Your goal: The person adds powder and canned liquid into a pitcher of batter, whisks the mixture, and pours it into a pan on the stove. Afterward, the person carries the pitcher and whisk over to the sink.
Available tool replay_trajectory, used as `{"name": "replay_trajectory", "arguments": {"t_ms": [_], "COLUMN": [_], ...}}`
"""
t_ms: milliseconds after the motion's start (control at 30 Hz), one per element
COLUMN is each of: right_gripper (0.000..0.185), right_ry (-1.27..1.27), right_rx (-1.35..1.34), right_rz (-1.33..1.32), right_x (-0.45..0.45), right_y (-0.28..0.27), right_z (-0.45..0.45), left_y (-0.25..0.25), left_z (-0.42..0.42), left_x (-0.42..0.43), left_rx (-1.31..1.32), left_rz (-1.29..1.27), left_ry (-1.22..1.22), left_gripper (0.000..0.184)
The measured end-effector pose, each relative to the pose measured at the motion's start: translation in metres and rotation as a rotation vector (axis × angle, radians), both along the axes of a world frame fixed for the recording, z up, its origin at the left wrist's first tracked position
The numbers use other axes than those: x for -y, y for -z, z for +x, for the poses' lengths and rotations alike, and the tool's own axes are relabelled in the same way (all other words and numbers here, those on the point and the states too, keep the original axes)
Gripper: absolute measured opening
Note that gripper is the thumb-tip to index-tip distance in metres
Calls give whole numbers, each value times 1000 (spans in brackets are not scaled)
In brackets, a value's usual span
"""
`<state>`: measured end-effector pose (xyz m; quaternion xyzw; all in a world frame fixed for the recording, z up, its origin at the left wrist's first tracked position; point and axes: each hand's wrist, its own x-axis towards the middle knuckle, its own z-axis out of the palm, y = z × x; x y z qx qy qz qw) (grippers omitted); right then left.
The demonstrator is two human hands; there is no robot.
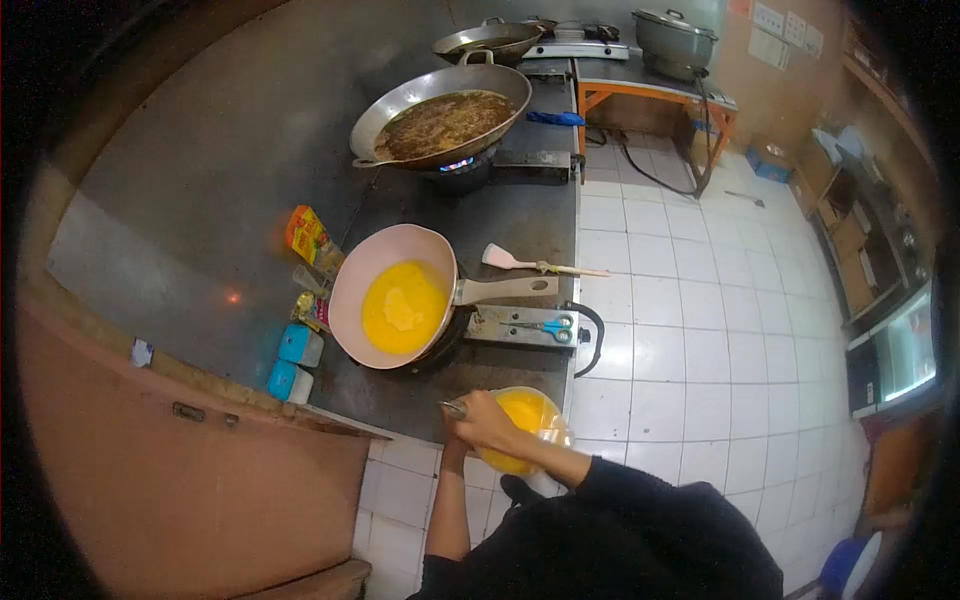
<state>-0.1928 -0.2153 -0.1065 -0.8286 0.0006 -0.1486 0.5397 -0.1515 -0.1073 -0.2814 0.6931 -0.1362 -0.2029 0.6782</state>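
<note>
The right hand's (488,422) grip closes around a metal handle (453,408); I cannot tell the mostly hidden left hand's (456,441) grip. Near right: batter bowl (559,433); farther left: pink frying pan (352,295).

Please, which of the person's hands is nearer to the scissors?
Right, in this view. The right hand is below and left of the scissors in the picture; the left hand, partly hidden by it, is farther left.

Dark desk (410,203) carries two burner units, near one (492,325) and far one (466,178), spatula (543,266) poking past edge, blue-lidded containers (300,345), yellow packet (306,235), blue item (555,118) at rim.
</note>
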Motion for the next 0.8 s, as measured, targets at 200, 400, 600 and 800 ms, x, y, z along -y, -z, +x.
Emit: {"name": "replay_trajectory", "arguments": {"t_ms": [200, 400, 600, 800], "right_gripper": [29, 30, 26, 29], "right_ry": [-100, 4, -135, -10], "right_rx": [78, 133, -87, -88], "right_rz": [148, 49, -49, 138], "right_x": [1, -14, -6, -12], "right_y": [-14, -24, -63, -24], "right_z": [-8, 2, -2, 12], "left_y": [-2, 0, -3, -3], "left_z": [1, -1, -1, -1], "left_x": [-5, -5, -4, -5], "left_rx": [-4, -13, -25, -29], "left_rz": [20, 25, 22, 25], "left_ry": [20, 24, 24, 35], "left_gripper": [31, 32, 32, 32]}}
